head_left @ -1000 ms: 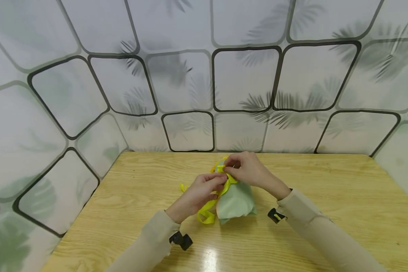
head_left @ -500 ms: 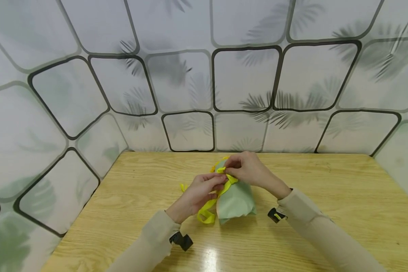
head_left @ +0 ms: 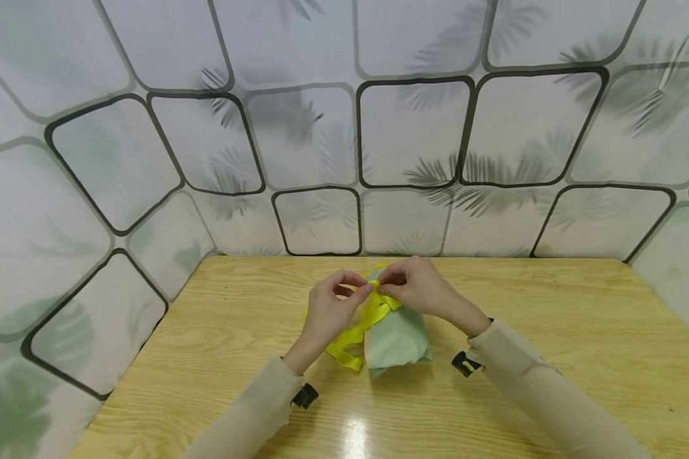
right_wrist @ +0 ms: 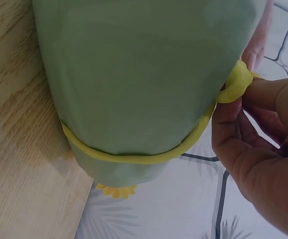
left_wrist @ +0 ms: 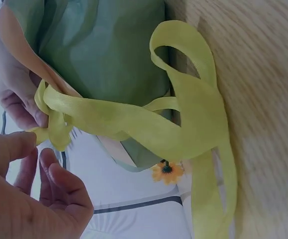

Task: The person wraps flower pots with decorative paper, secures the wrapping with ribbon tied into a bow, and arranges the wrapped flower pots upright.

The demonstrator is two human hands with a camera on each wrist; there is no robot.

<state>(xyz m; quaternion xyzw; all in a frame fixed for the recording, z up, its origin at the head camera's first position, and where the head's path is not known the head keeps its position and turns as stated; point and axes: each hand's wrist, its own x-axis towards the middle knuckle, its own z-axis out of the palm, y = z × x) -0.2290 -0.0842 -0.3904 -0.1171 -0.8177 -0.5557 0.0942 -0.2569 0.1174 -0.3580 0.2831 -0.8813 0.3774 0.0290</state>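
A bundle of pale green wrapping (head_left: 399,341) lies on the table in the head view, with a yellow ribbon (head_left: 373,313) round it. My left hand (head_left: 332,309) pinches a short piece of the ribbon between thumb and forefinger. Opposite it, my right hand (head_left: 422,285) pinches the ribbon at the knot, fingertips right against the wrapping. A long ribbon loop (left_wrist: 199,104) and tails hang loose in the left wrist view. An orange-yellow flower (left_wrist: 167,173) with a dark centre pokes out of the wrapping's end; only its petals (right_wrist: 115,191) show in the right wrist view.
The wood-grain table (head_left: 252,357) extends around the bundle. Behind it and along the left side stands a pale curtain (head_left: 416,134) printed with dark rounded squares and leaves. Each sleeve cuff carries a small black camera, one of them the left wrist camera (head_left: 305,396).
My left hand has shifted up and back, off the lower ribbon, to pinch it near the knot. The loose ribbon has swung and fallen differently. My right hand stays in nearly the same place.
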